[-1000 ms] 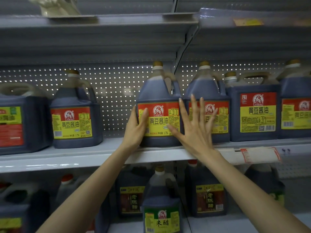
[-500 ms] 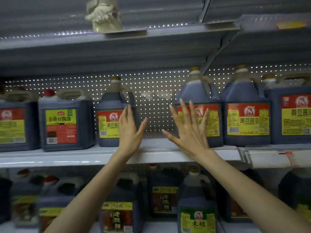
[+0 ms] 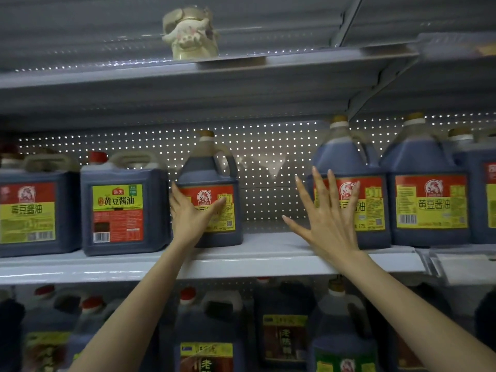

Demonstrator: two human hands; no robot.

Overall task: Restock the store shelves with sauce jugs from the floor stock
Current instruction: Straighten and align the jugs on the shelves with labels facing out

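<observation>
Dark sauce jugs with red and yellow labels stand in a row on the middle shelf [image 3: 241, 260]. My left hand [image 3: 192, 218] lies against the front left of one tall jug [image 3: 208, 170], fingers straight along its left edge and thumb stretched across the label. My right hand [image 3: 328, 218] is spread wide with straight fingers in front of the neighbouring tall jug [image 3: 336, 157] and holds nothing. A gap of bare shelf separates the two jugs.
Two square jugs [image 3: 120, 210] stand left of my left hand, and more jugs [image 3: 429, 200] stand to the right. The lower shelf holds several dark jugs [image 3: 284, 339]. A pale figurine [image 3: 190, 33] sits on the top shelf. A perforated back panel [image 3: 268, 162] closes the rear.
Both hands left the tall jug they pressed a second ago. My left hand moved left across the gap onto the neighbouring jug. The view shifted left and up.
</observation>
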